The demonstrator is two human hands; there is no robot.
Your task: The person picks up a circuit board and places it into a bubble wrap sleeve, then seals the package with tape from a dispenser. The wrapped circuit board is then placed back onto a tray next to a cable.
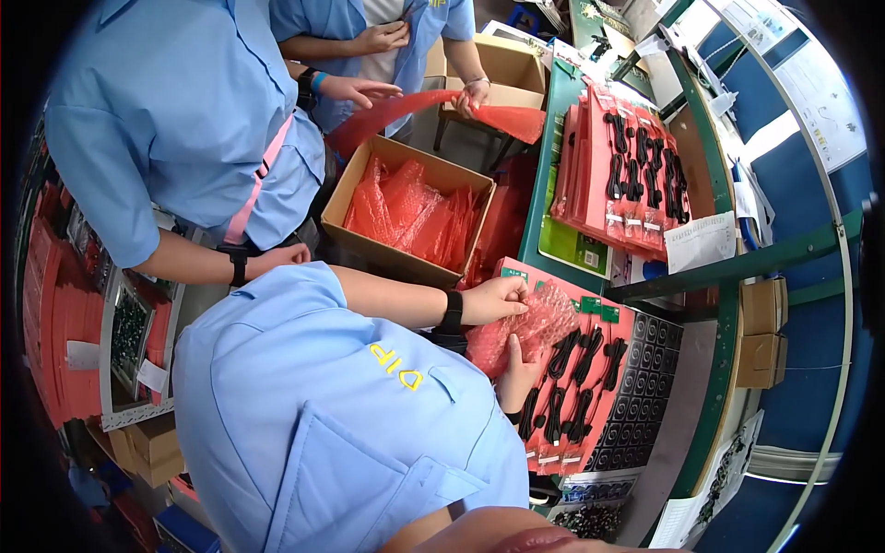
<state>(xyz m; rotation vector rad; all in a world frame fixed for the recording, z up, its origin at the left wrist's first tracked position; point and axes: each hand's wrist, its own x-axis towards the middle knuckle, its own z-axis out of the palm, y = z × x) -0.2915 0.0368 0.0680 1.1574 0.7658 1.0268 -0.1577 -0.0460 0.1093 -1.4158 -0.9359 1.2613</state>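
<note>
My left hand (493, 300), a black band on its wrist, grips the upper edge of a red bubble-wrap bag (539, 323). From under the bag, my right hand (518, 370) holds its lower end. The bag hangs just above a row of red bags with black cables (579, 392) laid flat on the bench. My blue shirt fills the lower middle of the view.
An open cardboard box (355, 189) holds several red bubble bags. Two co-workers in blue shirts stand at top left; one stretches a red bag (516, 120). More bagged black cables (636, 170) lie further off. Black trays (650, 359) and small cardboard boxes (763, 332) sit at right.
</note>
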